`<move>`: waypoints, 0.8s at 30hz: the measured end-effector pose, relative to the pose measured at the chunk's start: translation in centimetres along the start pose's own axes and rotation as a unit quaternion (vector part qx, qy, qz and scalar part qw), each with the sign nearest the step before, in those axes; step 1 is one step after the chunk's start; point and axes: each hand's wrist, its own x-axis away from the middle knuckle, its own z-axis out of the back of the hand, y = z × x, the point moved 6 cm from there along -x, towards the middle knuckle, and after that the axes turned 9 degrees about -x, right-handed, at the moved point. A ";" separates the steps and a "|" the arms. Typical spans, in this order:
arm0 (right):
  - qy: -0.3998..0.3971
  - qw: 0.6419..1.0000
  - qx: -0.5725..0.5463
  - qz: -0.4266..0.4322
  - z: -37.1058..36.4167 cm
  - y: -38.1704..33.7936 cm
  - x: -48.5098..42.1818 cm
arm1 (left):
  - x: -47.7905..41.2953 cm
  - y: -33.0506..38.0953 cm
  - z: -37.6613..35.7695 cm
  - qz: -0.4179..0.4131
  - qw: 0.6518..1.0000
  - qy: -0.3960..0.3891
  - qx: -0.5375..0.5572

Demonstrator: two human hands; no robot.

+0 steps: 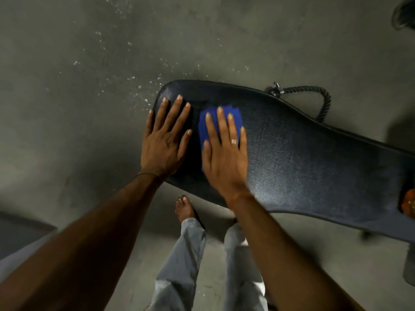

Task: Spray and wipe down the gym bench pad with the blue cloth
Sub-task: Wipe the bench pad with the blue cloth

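The black gym bench pad (303, 158) runs from the centre of the view to the right edge. My left hand (165, 140) lies flat on the pad's narrow left end, fingers spread, holding nothing. My right hand (224, 153) presses flat on a folded blue cloth (207, 124), which shows beyond and between the fingers. An orange object (408, 202), perhaps the spray bottle, sits on the pad at the right edge, mostly cut off.
Grey concrete floor (89, 63) with pale wet specks lies beyond the pad. A black rope handle with a metal clip (314, 95) lies behind the bench. My legs and bare foot (185, 208) stand below the pad's near edge.
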 end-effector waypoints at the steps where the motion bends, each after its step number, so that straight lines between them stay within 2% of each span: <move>1: 0.014 1.000 0.004 -0.006 0.4 0.1 -2.8 | 0.0 0.0 0.1 -0.002 1.000 0.003 0.003; 4: 0.030 0.998 -0.017 -0.051 1.2 0.6 -9.4 | 0.0 0.1 0.3 -0.007 1.000 0.013 0.011; 6: 0.041 0.997 -0.020 -0.060 1.1 0.3 -9.9 | 0.0 0.0 0.3 -0.007 1.000 0.011 0.009; 8: 0.043 0.998 -0.013 -0.039 0.6 -0.5 -6.1 | 0.0 0.0 0.3 -0.006 1.000 0.006 0.013; 12: -0.009 1.000 -0.011 0.009 -2.2 -2.8 7.7 | 0.1 0.0 0.6 -0.007 0.999 0.010 0.030; 15: -0.028 0.999 0.009 0.039 -3.5 -2.8 11.4 | 0.2 -0.1 0.5 -0.010 0.999 0.019 0.035; 18: -0.031 0.998 0.011 0.056 -2.1 -2.1 6.7 | 0.1 -0.2 0.5 -0.009 0.998 0.030 0.049; 21: 0.027 1.000 -0.007 0.006 0.1 -0.8 -2.0 | 0.1 -0.2 0.4 -0.003 0.998 0.033 0.054; 24: 0.049 0.998 -0.017 -0.041 1.3 0.3 -8.6 | 0.3 0.0 0.4 -0.005 0.998 0.033 0.051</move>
